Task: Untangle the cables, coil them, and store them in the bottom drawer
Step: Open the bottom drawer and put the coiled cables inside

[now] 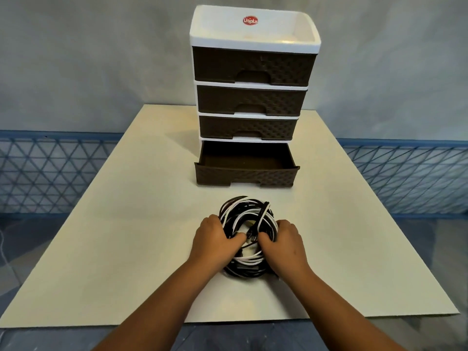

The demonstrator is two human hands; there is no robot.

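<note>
A round coil of black and white cables [247,216] lies on the cream table top, in front of the drawer unit. My left hand [215,239] grips the coil's left side, thumb curled into the middle. On the right side, my right hand [283,241] grips it the same way. The near part of the coil shows between my wrists. Behind it stands a white drawer unit [253,34] with brown woven-look drawers. Its bottom drawer [247,173] is pulled out and looks empty inside.
The cream table top [126,249] extends wide on both sides of the coil. The three upper drawers are closed. A blue lattice railing [50,173] and a grey wall lie behind the table.
</note>
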